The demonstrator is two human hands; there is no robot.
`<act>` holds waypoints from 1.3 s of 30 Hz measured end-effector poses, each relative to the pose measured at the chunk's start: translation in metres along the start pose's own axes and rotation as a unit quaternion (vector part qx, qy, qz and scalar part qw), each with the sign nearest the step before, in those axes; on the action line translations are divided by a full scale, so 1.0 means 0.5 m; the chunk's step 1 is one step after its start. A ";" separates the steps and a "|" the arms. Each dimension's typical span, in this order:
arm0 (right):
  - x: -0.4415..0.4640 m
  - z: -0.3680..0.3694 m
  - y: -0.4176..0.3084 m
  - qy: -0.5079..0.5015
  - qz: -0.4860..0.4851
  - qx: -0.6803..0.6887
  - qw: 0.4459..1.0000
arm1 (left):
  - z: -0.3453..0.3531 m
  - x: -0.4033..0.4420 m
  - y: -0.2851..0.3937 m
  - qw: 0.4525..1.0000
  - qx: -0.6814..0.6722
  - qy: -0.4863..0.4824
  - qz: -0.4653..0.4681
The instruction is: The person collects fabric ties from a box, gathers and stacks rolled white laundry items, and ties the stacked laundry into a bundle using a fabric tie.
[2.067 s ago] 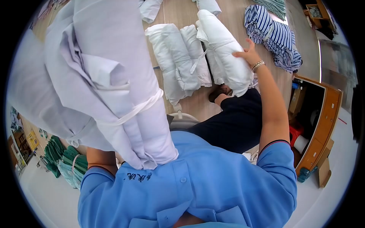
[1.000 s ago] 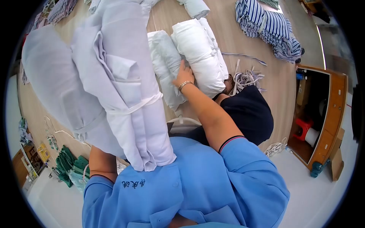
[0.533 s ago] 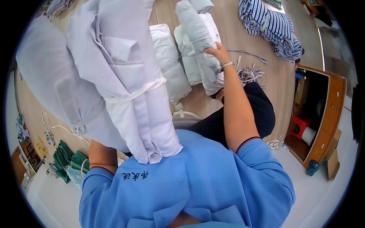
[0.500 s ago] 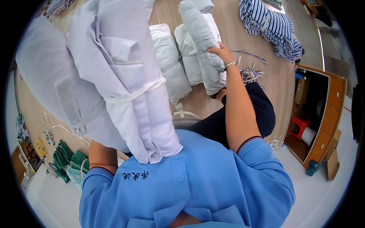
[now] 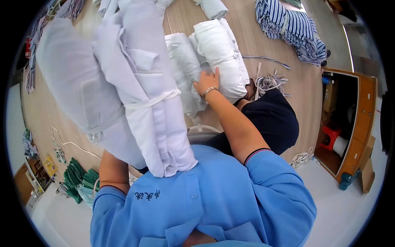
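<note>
Two large folded bundles of white-grey cloth lean against my chest and left arm. The nearer white bundle has a white tie around its middle, and the greyer bundle lies to its left. My left hand is hidden behind them; only part of the forearm shows. My right hand, with a bracelet at the wrist, rests low between a pale grey roll and a plump white roll. Its visible fingers are apart and touch the cloth.
The rolls lie on a wood-pattern table. Blue-striped folded cloth is stacked at the far right, near a heap of loose ties. An open wooden cabinet stands right. Green cloth lies at lower left.
My right hand has let go of the pale grey roll and moved left and down. That roll now lies on the left, and the plump white roll is uncovered.
</note>
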State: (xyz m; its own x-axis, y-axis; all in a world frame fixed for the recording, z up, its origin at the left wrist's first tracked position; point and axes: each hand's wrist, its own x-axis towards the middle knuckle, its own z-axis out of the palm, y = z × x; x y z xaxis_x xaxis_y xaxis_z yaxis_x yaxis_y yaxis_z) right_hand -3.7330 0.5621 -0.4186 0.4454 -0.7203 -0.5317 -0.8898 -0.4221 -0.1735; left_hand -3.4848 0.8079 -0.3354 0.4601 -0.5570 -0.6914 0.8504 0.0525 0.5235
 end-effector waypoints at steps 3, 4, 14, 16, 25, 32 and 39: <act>0.020 0.008 0.026 0.080 -0.053 0.033 0.995 | 0.020 0.012 -0.012 1.000 0.000 -0.015 -0.012; 0.027 -0.002 0.038 0.081 -0.052 0.034 0.995 | 0.028 0.019 -0.015 1.000 0.001 -0.022 -0.015; 0.058 -0.139 0.130 0.117 0.176 0.332 0.919 | 0.227 0.167 -0.170 0.976 0.000 -0.174 -0.131; 0.097 -0.118 0.157 0.094 0.082 0.433 0.893 | 0.268 0.217 -0.232 0.966 0.005 -0.200 -0.164; -0.013 -0.101 0.088 0.153 -0.018 0.143 0.978 | 0.294 0.199 -0.336 0.973 0.122 -0.140 -0.140; 0.019 -0.033 0.054 0.188 -0.157 0.189 0.951 | 0.292 0.186 -0.252 0.993 0.113 -0.038 0.001; 0.048 -0.048 0.092 0.230 -0.177 0.307 0.907 | 0.250 0.201 -0.326 0.919 0.361 0.110 0.113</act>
State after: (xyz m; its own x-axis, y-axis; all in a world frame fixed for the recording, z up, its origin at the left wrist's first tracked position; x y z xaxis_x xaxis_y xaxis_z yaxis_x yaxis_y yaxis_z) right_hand -3.7607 0.5122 -0.4196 0.5823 -0.8126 0.0247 -0.5084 -0.3877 -0.7689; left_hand -3.6090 0.6400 -0.4280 0.7119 -0.4141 -0.5672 0.3729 -0.4615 0.8049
